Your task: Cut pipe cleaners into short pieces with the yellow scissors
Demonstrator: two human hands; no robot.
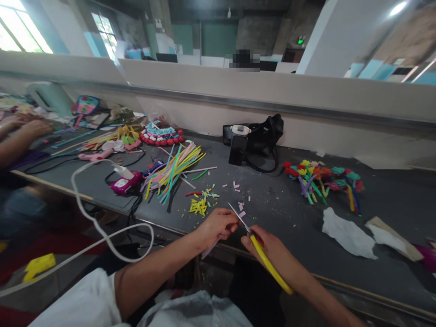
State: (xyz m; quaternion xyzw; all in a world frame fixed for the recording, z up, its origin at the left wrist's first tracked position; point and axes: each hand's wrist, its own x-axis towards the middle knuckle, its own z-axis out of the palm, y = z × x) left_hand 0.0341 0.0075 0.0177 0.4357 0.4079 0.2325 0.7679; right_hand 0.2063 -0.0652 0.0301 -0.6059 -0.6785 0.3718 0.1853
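Note:
My left hand point(216, 225) is closed in a pinch at the table's front edge. A pale lilac fuzzy strip point(210, 249), like a pipe cleaner, hangs below its fingers. My right hand point(274, 249) grips scissors point(271, 269) with long yellow handles. Their blades are parted slightly, close to the left fingertips, pointing up and left. Beyond the blades lie short pink cut pieces point(241, 207). A small heap of yellow cut pieces point(198, 206) sits left of them, beside green and red bits. Further left lies a bundle of long coloured strips point(175, 170).
A black bag point(265, 136) and a phone point(237, 151) stand by the partition. Fuzzy flowers point(316, 175) and white paper point(347, 231) lie right. A white cable point(102, 231) loops off the left edge near a magenta power strip point(126, 182). Another person's hands point(32, 129) are far left.

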